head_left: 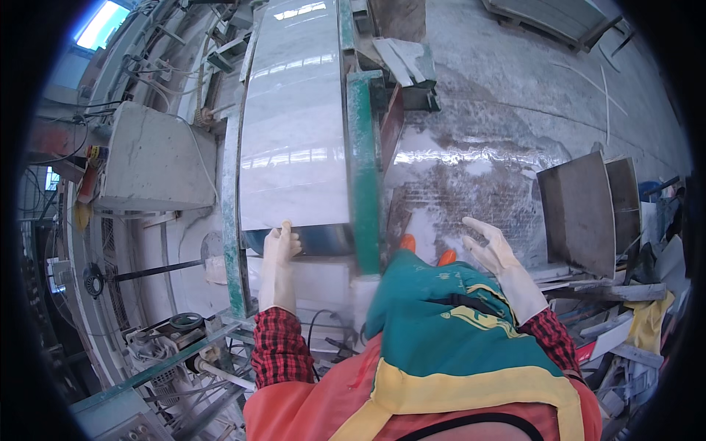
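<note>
A long, glossy white stone slab (294,140) with faint grey veining lies on a machine bed and runs away from me. My left hand (279,253), in a cream glove, is at the slab's near edge. Its fingers are curled, and a fingertip rests on the top face at that edge; the fingers beneath are partly hidden. Just under this end of the slab shows a dark roller or belt end (323,241). My right hand (496,257), gloved too, hangs over the floor at my right side with fingers apart, holding nothing.
Green painted rails (364,169) flank the slab. A concrete block (158,158) stands to the left. Wet floor (471,162) stretches to the right, beside leaning panels (581,209) and a heap of offcuts (625,345). My orange shoe tips (446,257) show below me.
</note>
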Demonstrator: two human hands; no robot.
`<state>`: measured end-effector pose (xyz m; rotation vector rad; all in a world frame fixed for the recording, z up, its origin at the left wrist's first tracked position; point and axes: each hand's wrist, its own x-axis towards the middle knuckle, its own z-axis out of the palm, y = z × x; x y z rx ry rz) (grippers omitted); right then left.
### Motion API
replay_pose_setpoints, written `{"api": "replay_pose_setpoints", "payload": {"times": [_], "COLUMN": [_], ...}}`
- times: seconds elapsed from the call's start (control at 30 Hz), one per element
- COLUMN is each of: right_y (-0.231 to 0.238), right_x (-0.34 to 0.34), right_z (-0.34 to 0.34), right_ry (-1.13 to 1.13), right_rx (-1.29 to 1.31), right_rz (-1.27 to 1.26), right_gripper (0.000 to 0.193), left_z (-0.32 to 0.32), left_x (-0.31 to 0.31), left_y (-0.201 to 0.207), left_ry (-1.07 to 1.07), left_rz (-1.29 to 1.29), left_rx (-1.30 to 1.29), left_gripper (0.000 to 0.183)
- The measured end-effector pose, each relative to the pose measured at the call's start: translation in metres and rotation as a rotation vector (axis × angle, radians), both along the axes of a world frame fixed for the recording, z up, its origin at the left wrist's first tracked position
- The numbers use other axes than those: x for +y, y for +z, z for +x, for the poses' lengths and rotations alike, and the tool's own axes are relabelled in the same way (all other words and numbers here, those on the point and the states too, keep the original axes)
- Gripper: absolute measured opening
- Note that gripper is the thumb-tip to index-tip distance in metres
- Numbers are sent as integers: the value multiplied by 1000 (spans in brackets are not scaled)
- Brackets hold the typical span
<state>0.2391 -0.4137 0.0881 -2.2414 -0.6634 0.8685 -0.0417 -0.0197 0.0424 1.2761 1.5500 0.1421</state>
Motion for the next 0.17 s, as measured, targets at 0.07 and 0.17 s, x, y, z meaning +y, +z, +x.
{"api": "replay_pose_setpoints", "payload": {"times": [0.07,0.17], "right_y": [-13,-49], "right_x": [-12,-46], "right_z": [6,16], "right_ry": [-11,-58], "right_rx": [-3,-78], "right_rz": [-40,-102], "right_gripper": [49,52], "left_z": [3,18], "left_x": [11,22], "left_y": [13,37], "left_ry": [-199,-509], "left_rz": [10,82], "left_rx": [152,373], "left_gripper": [37,44]}}
